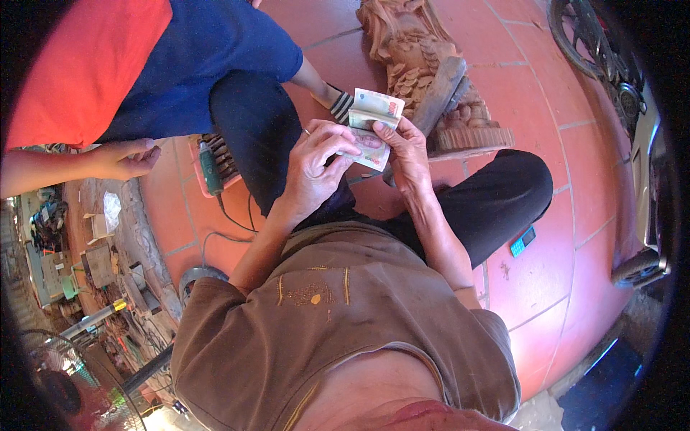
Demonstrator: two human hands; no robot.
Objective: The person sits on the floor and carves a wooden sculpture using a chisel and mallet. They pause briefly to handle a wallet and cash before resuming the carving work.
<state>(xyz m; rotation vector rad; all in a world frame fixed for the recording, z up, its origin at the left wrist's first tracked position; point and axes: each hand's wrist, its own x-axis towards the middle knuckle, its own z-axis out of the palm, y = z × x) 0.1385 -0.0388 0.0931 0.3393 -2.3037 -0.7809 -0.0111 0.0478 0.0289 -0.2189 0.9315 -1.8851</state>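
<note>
Several banknotes [374, 102], pale with reddish print, are held in front of my lap, some folded upward and some hanging lower. My right hand [411, 154] grips them along their right side, the thumb lying across the notes. From the left, my left hand [316, 164] pinches the lower left edge of the notes between thumb and fingers. Just beyond my hands lies a carved wooden figure [410, 54] with a scalloped base, a grey-brown piece of wood resting against it. The exact number of notes cannot be made out.
A person in a red and blue shirt [208, 57] sits close at the left, one hand [129, 159] hanging loosely. A green power tool [210, 169] with a cord stands by a pink basket [195, 151]. A teal phone-like object [523, 242], motorbike [636, 108] and fan [68, 388] are around me.
</note>
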